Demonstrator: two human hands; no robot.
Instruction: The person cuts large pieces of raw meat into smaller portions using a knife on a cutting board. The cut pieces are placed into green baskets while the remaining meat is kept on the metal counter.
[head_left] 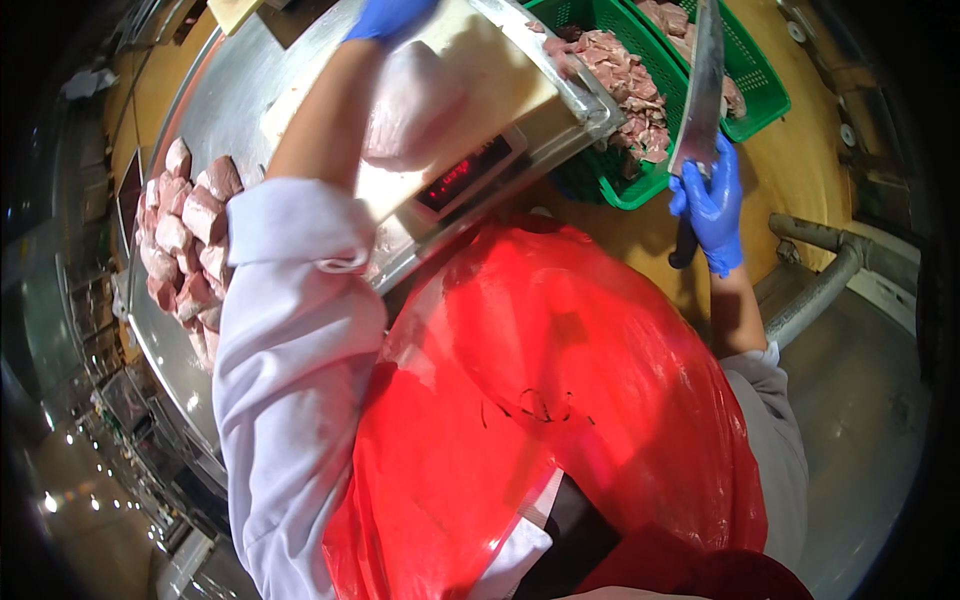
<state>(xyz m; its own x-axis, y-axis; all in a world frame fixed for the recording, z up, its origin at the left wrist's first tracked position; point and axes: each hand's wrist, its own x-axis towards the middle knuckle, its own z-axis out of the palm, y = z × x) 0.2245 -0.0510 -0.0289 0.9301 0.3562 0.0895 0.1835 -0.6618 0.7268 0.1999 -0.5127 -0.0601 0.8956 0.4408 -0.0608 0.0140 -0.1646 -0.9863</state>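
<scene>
My right hand (714, 208), in a blue glove, is closed round the dark handle of a large knife (706, 85). The broad blade points up, away from me, beside the green baskets. My left hand (393, 16), also blue-gloved, reaches to the top edge of the picture, where its fingers are cut off from sight. Below it, a pale piece of meat (408, 108), smeared by motion, is over the white board (515, 75). A scale (466, 177) with a lit red display sits at the board's near edge.
Several chunks of meat (185, 235) are heaped on the metal table (205, 400) at left. A green basket (630, 197) of cut meat stands at the upper right, with a second green basket (768, 98) beside it. A metal pipe rail (825, 290) bends at right.
</scene>
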